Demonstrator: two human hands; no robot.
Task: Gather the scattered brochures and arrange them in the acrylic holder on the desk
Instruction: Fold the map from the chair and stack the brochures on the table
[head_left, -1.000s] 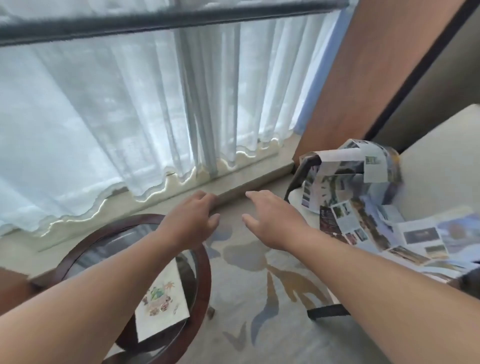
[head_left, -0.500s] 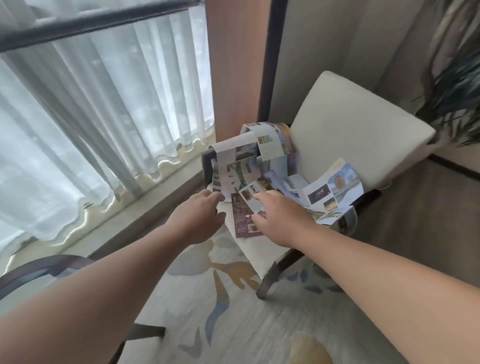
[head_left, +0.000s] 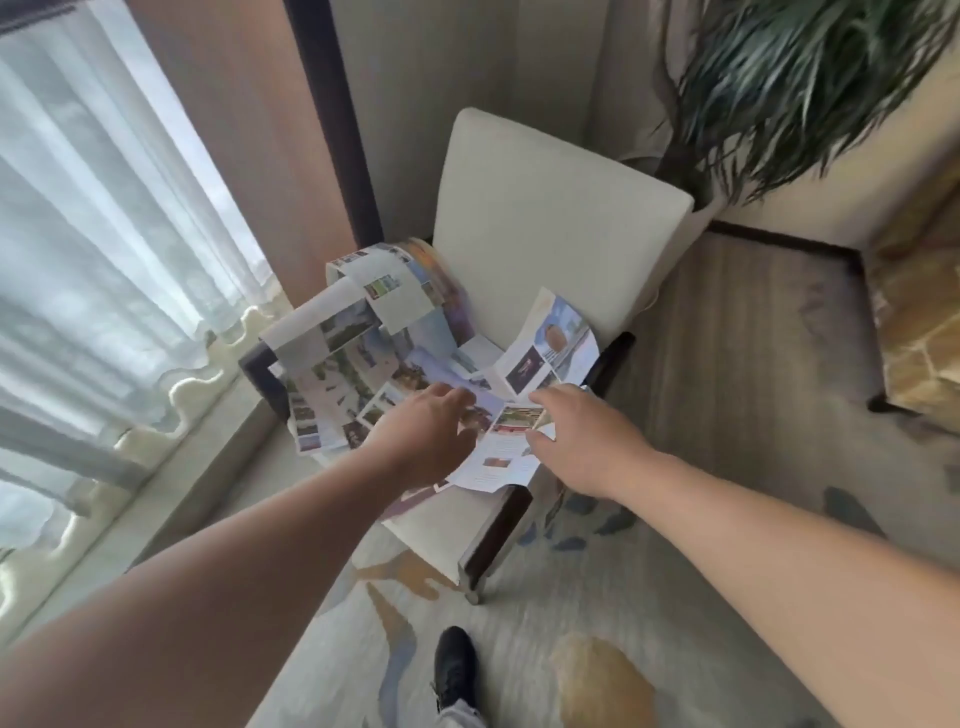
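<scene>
"Head view first: how do the hands stand?"

"Both are stretched forward, palm down, and hold nothing. The left hand (head_left: 421, 441) has its fingers loosely extended over the paper. The right hand (head_left: 587, 441) has its fingers spread, with the thumb apart from the forefinger. I cannot tell whether any fingertip touches the paper."

"And the brochures?"

"The brochures (head_left: 395, 379) lie scattered and overlapping on the seat of a pale chair (head_left: 550, 218), under and just beyond both hands. A white leaflet (head_left: 498, 460) with small pictures lies open between the hands, near the right thumb, and runs to the front edge of the seat. Beyond the right hand a folded sheet (head_left: 550, 343) leans against the chair back. Beyond the left hand long unfolded sheets (head_left: 332, 322) arch up over the dark armrest (head_left: 255, 362)."

"What lies further out?"

"Left of the left arm hangs a sheer curtain (head_left: 104, 234). Far beyond the right hand a leafy plant (head_left: 805, 78) stands behind the chair. Right of the right arm is a patterned cushion (head_left: 919, 353). Below the arms is a patterned rug (head_left: 540, 613) with one black shoe (head_left: 456, 660) on it."
</scene>
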